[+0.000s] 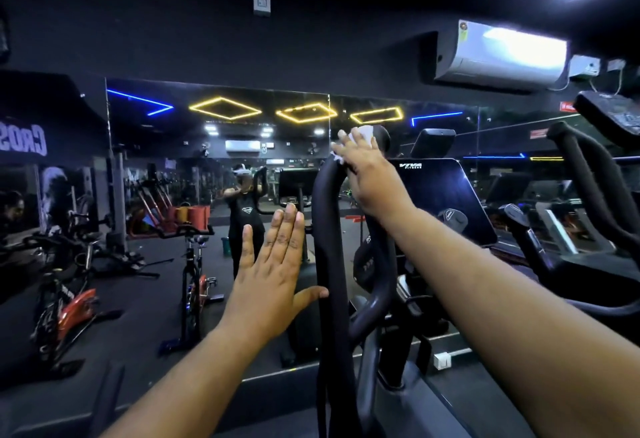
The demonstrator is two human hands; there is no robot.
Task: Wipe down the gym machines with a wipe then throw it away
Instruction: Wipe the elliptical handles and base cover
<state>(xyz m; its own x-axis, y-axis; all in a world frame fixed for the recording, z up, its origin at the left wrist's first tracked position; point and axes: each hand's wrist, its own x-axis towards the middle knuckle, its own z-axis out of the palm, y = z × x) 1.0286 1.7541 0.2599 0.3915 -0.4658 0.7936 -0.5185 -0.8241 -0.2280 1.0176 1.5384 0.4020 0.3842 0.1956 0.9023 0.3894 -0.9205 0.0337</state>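
Observation:
A black padded handlebar (333, 264) of a gym machine rises in the middle of the view. At its curved top my right hand (367, 174) presses a white wipe (362, 134) against the bar, with the wipe showing above and under the fingers. My left hand (273, 264) is held flat with straight fingers to the left of the bar, its thumb touching the bar's side. The machine's dark console screen (440, 195) sits just right of the handlebar.
A wall mirror (214, 167) ahead reflects the gym and a person. Spin bikes (194, 281) stand at the left. Another machine's black handles (588, 174) rise at the right. An air conditioner (502, 53) hangs high on the wall.

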